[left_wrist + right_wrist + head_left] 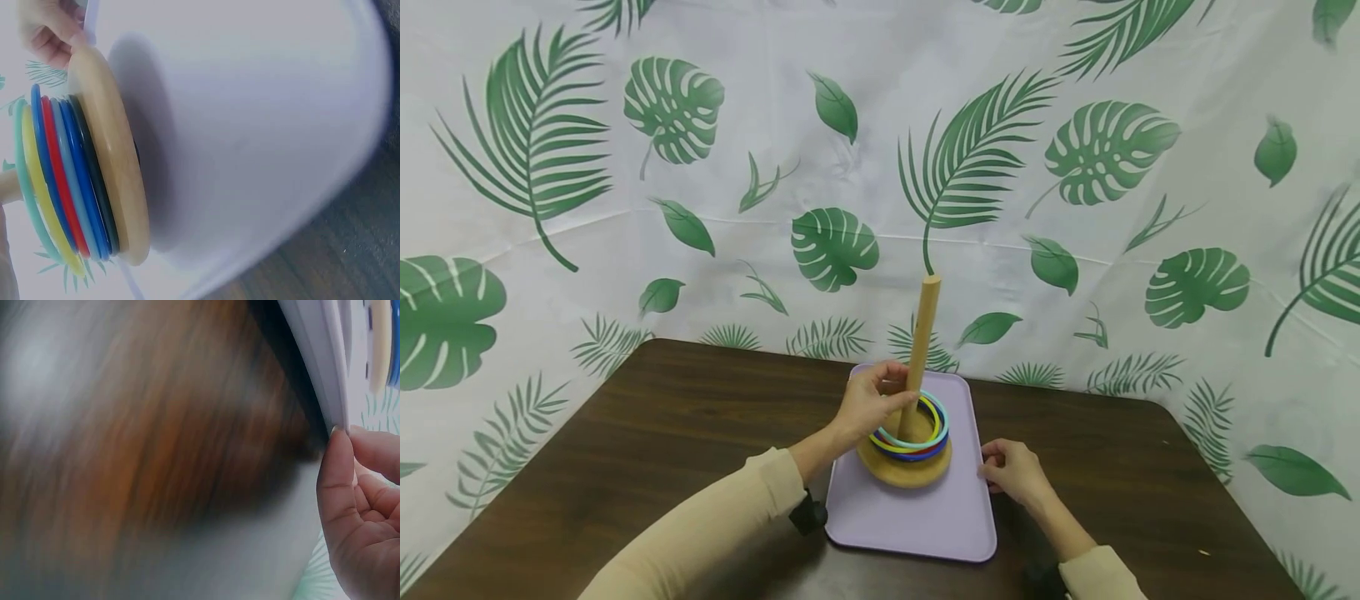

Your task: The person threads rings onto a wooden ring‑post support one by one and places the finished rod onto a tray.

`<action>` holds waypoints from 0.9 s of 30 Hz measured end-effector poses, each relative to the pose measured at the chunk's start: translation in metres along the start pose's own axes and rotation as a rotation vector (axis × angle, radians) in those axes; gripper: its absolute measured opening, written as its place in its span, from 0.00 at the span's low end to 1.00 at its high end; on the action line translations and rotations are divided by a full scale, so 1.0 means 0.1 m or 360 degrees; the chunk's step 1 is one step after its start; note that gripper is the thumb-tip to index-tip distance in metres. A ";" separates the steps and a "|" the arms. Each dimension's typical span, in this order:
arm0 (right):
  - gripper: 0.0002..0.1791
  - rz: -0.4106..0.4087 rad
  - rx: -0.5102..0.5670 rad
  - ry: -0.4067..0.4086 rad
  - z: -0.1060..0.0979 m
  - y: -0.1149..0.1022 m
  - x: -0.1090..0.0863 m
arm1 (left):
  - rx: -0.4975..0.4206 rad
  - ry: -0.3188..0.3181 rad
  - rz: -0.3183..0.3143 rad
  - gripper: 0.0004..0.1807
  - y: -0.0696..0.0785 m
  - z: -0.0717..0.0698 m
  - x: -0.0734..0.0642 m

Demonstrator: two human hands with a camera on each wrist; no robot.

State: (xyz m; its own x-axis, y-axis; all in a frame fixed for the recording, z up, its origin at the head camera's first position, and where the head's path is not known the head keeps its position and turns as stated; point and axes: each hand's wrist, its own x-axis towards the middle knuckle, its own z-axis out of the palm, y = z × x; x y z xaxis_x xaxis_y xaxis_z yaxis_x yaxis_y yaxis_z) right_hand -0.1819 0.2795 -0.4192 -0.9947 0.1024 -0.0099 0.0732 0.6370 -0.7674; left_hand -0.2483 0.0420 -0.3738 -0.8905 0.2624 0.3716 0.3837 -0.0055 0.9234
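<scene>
A wooden ring stand, with a tall round post point(922, 333) and a disc base point(904, 473), is over the lilac tray point(910, 521). Several colored rings point(65, 178) are stacked around the post above the base; mint is on top, then yellow, blue and red, with black lowest. My left hand point(874, 404) grips the post just above the rings, its fingers partly hidden behind the wood. At the tray's right edge, my right hand point(1015, 471) pinches the rim between thumb and finger, as the right wrist view shows close up.
A dark wooden table point(722, 433) lies beneath the tray. Behind its far edge hangs a white cloth point(880, 150) printed with green leaves. Near the right sleeve, a tiny light speck point(1204, 552) lies on the tabletop.
</scene>
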 end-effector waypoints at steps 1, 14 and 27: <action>0.12 0.0007 0.0012 0.0002 0.03 -0.02 0.01 | 0.0004 0.0000 -0.0008 0.13 -0.01 0.00 0.00; 0.13 -0.0018 0.0079 -0.0020 0.22 -0.15 0.05 | 0.0037 0.0040 0.0006 0.14 -0.07 -0.05 -0.06; 0.12 -0.0023 0.0070 -0.0001 0.25 -0.13 0.11 | 0.0025 -0.0001 0.0006 0.13 -0.15 -0.11 -0.06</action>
State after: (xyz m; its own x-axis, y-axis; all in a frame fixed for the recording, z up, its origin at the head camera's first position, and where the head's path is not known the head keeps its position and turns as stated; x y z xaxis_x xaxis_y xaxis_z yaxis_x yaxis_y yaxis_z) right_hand -0.1956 0.2535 -0.4254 -0.9957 0.0931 0.0009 0.0558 0.6044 -0.7947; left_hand -0.2510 0.0301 -0.3888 -0.8890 0.2633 0.3747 0.3907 0.0090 0.9205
